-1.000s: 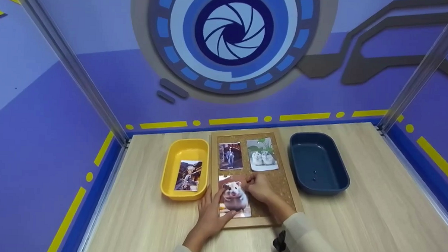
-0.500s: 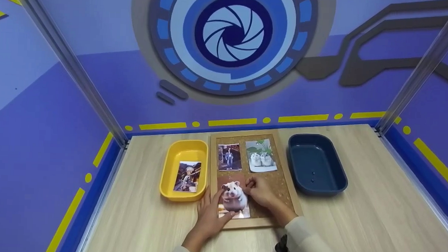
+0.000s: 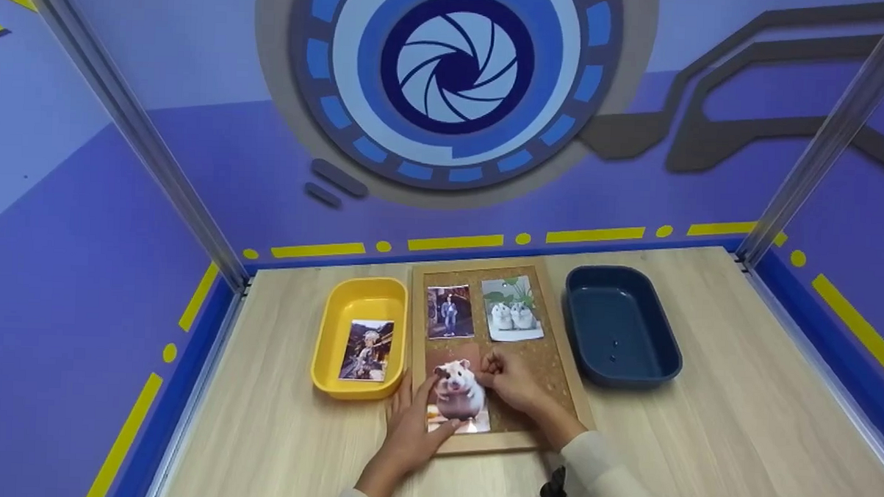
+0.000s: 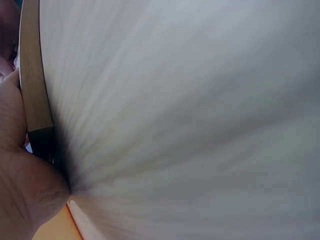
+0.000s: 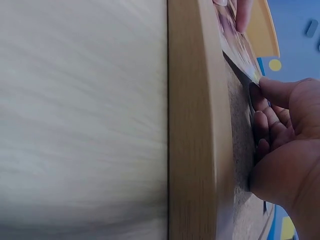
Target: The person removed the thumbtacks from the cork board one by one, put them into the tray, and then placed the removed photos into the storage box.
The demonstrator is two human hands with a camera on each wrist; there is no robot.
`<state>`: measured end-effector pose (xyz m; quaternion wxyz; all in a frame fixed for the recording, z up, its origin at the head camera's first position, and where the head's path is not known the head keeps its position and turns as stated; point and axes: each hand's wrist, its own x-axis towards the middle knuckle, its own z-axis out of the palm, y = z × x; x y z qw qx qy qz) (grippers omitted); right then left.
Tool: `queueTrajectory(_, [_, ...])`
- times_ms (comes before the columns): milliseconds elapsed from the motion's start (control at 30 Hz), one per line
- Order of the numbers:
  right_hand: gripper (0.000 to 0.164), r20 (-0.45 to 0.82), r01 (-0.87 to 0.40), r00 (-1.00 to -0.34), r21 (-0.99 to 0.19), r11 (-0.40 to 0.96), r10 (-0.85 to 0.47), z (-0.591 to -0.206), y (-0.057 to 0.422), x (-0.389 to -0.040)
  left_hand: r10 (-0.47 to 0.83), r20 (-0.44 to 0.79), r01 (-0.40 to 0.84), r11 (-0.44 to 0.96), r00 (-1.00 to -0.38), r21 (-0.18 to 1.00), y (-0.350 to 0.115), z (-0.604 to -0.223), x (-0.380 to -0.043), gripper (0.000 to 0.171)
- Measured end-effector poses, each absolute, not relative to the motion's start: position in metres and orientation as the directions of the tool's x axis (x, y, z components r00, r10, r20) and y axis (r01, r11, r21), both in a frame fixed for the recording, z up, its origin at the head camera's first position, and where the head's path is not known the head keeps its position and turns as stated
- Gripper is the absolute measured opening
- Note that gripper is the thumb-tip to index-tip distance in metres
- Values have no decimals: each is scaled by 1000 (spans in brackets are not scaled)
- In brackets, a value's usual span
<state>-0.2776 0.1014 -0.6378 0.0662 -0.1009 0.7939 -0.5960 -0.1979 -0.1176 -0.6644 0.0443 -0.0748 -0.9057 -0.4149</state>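
A hamster photo (image 3: 457, 400) lies over the lower left of a wood-framed cork board (image 3: 535, 421). My left hand (image 3: 408, 431) rests at the board's lower left corner, its index finger and thumb spread on the photo's left and lower edges. At the photo's upper right edge, my right hand (image 3: 511, 383) pinches it between thumb and curled fingers. The right wrist view shows this photo edge (image 5: 240, 62) raised off the cork, with the right thumb (image 5: 275, 91) on top. Whether a pin is between those fingers is hidden. The left wrist view has the board's frame (image 4: 34, 75) beside the left palm.
Higher on the board are a photo of a standing figure (image 3: 450, 312) and a photo of two hamsters (image 3: 512, 310). A yellow tray (image 3: 321, 354) holding another photo (image 3: 367, 350) stands left. The dark blue tray (image 3: 670, 359) at right has two tiny dark objects inside.
The view has shifted slightly. Both hands keep their places on the hamster photo; the right fingers shift only slightly at its edge.
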Motion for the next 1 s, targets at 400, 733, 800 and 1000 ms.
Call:
queueTrajectory(400, [20, -17, -69, -963, -949, 306, -268, -642, 103, -278, 94, 99, 136, 646, -991, 751, -117, -666, -197, 88])
queueTrajectory(733, [19, 3, -88, -964, -947, 309, -265, -639, 102, -275, 100, 93, 135, 638, -991, 758, -116, -663, -197, 86])
queueTrajectory(800, [19, 9, -92, -963, -950, 299, -269, -638, 101, -275, 112, 57, 116, 644, -992, 756, -117, -659, -198, 87])
queueTrajectory(1000, [20, 2, -86, -962, -952, 295, -274, -636, 101, -277, 118, 5, 80, 649, -993, 757, -118, -656, -199, 88])
